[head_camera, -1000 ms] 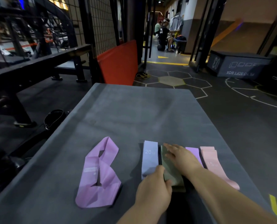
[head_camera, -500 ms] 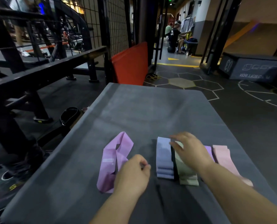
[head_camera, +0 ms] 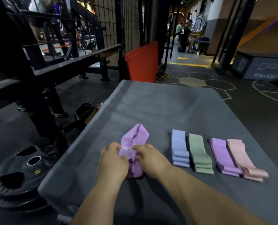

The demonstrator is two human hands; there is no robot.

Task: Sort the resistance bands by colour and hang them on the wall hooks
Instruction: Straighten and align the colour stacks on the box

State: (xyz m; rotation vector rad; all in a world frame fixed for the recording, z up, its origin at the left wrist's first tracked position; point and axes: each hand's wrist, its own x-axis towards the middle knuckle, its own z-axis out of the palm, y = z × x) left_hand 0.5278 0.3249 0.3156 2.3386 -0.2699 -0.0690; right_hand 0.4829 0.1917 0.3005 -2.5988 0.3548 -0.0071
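Our right hand (head_camera: 151, 161) has left the folded stacks (head_camera: 198, 153) for the loose lilac band (head_camera: 135, 137), joining our left hand (head_camera: 112, 159); both pinch its middle, fingertips clamped on it. It lies on the mat (head_camera: 167, 108), the stacks at its three o'clock.

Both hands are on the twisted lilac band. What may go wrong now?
1. The lilac band, pinched by the left hand and the right hand, is twisted; lifting may tangle it further.
2. Its colour is close to the purple stack; in this dim light it may be missorted.
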